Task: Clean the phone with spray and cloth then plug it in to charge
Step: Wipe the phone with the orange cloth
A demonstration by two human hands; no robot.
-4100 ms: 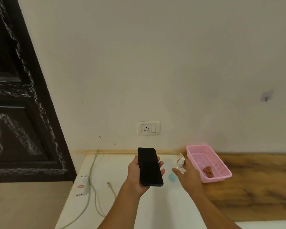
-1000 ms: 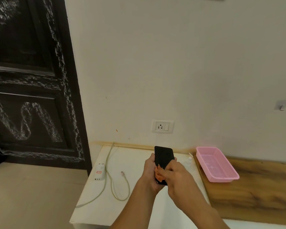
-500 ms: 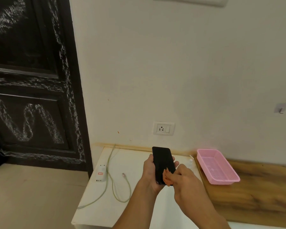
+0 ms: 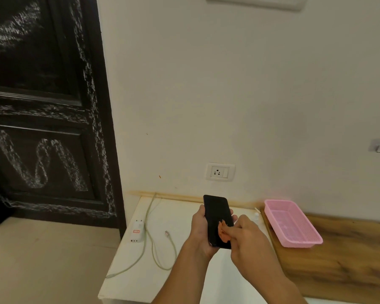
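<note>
My left hand [image 4: 200, 232] grips a black phone [image 4: 216, 216] from behind, screen up, above the white table [image 4: 140, 279]. My right hand [image 4: 248, 240] presses a small orange cloth [image 4: 223, 232] against the lower part of the screen. The small white spray bottle [image 4: 256, 216] stands on the table just behind my right hand, mostly hidden. A white charger adapter [image 4: 137, 231] lies at the table's left edge, its pale cable [image 4: 160, 257] looping across the top to a loose plug end [image 4: 167, 233]. A wall socket [image 4: 220, 172] sits above the table.
An empty pink mesh basket [image 4: 294, 238] rests on the wooden surface [image 4: 349, 260] to the right of the white table. A dark door [image 4: 42, 117] with chalk marks fills the left. A small hook [image 4: 376, 148] is on the wall at right.
The spray bottle was set down and the orange cloth taken out of the pink basket. Over the last second my right hand has slid the cloth over the phone's lower screen.
</note>
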